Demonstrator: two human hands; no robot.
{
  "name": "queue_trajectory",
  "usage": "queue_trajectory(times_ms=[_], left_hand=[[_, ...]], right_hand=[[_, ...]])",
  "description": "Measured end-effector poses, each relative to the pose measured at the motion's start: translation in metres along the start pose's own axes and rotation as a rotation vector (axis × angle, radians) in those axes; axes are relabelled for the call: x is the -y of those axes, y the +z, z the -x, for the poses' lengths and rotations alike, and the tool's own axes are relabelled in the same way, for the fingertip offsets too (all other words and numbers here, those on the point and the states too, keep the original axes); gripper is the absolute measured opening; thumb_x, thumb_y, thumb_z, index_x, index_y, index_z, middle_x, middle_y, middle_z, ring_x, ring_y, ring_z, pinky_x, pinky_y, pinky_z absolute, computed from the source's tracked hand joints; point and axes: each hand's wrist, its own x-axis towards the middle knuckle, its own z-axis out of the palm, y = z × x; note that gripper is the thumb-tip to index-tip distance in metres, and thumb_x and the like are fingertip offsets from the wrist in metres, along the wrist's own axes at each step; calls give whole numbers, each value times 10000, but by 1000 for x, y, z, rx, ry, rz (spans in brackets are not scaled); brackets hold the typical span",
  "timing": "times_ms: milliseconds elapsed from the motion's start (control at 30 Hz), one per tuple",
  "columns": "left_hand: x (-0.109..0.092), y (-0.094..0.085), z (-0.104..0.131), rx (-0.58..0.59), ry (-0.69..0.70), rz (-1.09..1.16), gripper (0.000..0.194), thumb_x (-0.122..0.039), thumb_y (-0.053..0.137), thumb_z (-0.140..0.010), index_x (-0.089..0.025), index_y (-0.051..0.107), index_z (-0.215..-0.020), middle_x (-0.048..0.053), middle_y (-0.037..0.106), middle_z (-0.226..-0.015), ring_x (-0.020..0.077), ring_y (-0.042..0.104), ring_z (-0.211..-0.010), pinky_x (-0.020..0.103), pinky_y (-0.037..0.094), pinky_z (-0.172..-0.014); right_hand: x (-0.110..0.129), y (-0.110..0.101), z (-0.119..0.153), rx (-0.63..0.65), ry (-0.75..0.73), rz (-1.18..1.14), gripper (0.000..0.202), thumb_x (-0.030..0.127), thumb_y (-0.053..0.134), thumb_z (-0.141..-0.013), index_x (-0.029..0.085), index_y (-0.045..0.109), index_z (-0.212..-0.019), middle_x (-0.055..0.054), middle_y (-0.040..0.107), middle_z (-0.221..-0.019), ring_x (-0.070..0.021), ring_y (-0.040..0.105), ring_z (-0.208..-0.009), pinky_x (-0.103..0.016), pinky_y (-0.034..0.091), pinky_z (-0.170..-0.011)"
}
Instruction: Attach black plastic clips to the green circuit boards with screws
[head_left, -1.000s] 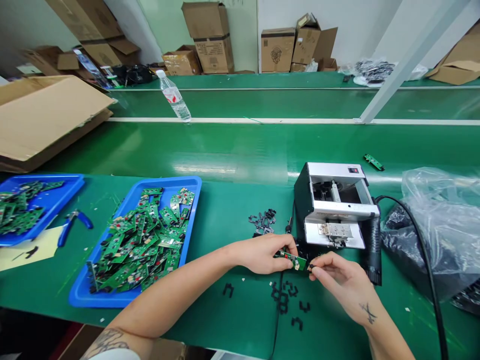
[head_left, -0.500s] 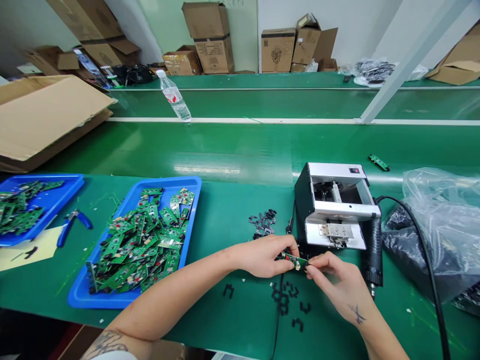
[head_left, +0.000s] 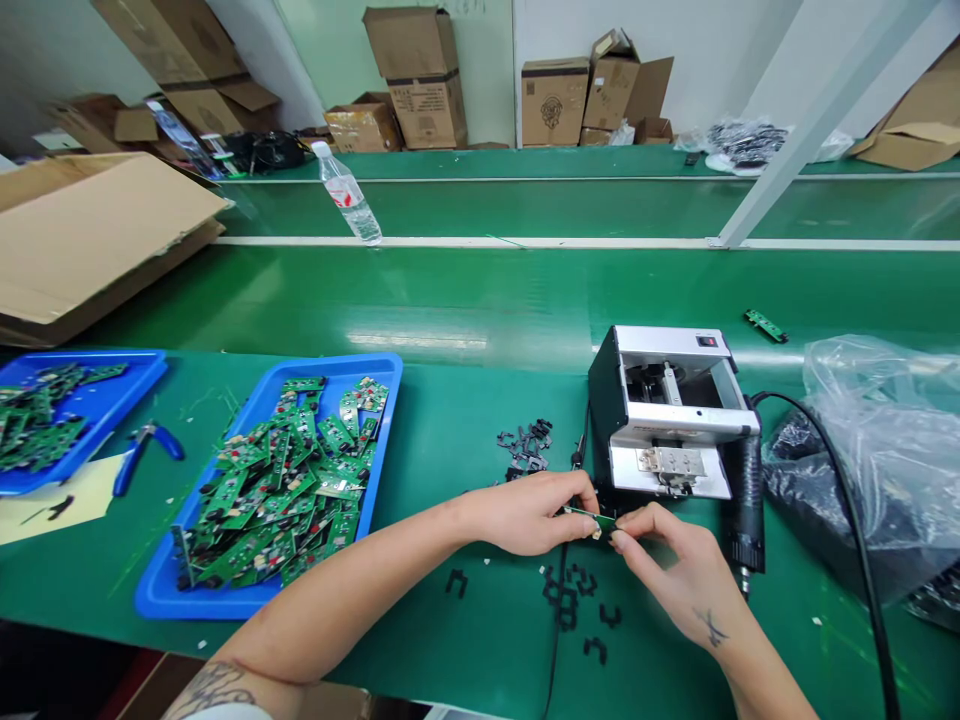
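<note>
Between my two hands is a small green circuit board (head_left: 606, 523), held up just in front of the silver-and-black machine (head_left: 660, 412). My left hand (head_left: 534, 510) pinches its left end between thumb and fingers. At the other end, my right hand (head_left: 667, 560) is closed, thumb against forefinger, on the board's edge; whether a small black part is also in that pinch is hidden. Black U-shaped plastic clips (head_left: 568, 600) lie scattered on the green mat below the hands. A heap of similar black pieces (head_left: 529, 445) sits beyond my left hand.
A blue tray (head_left: 396, 400) full of circuit boards stands to the left, with another blue tray (head_left: 154, 372) and blue-handled pliers (head_left: 154, 440) farther left. A black cable (head_left: 862, 520) crosses on the right by a clear plastic bag (head_left: 885, 420). A water bottle (head_left: 351, 195) stands behind.
The board has tilted slightly in my fingers, and its red part no longer shows. The loose board lying on the far green surface has shifted a little to the right. Both hands are nearly still.
</note>
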Motion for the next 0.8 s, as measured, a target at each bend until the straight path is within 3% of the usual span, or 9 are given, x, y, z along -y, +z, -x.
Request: queue_trajectory(times_ms=[200, 333, 500, 667, 800], left_hand=[[-4, 3, 1, -59, 65, -59, 60, -218, 514, -994, -185, 563, -984, 8, 642, -889, 140, 578, -790, 240, 418, -698], [-9, 6, 4, -162, 179, -134, 101, -199, 488, -997, -182, 584, -967, 46, 659, -960, 163, 600, -872, 259, 455, -769], [-11, 2, -3, -272, 341, -178, 150, -165, 482, -991, -167, 632, -1004, 91, 654, -1073, 180, 621, -986, 281, 488, -887], [6, -2, -15, -411, 421, -418, 181, -154, 489, -992, -180, 667, -972, 74, 668, -1147, 178, 588, -955, 301, 481, -893], [18, -2, -17, -421, 448, -657, 219, -155, 458, -1007, -196, 673, -1018, 63, 673, -1192, 194, 535, -958, 310, 479, -855]], right_hand=[[5, 3, 0, -75, -85, 97, 165, 316, 591, -962, 225, 629, -830, -17, 737, -823, -164, 717, -725, -250, 571, -656], [9, 3, 2, -260, -293, 222, 44, 199, 612, -939, 227, 628, -909, -39, 746, -864, -188, 731, -780, -304, 590, -724], [24, -11, -7, -403, -504, 461, 184, 81, 667, -863, 239, 640, -952, -50, 739, -862, -203, 689, -772, -357, 561, -746], [29, -18, -24, -421, -530, 703, 159, 94, 674, -881, 232, 646, -806, -9, 689, -703, -164, 620, -647, -326, 472, -656], [29, -12, -25, -421, -489, 749, 152, 122, 670, -904, 216, 646, -788, -1, 659, -672, -160, 603, -636, -328, 432, -654]])
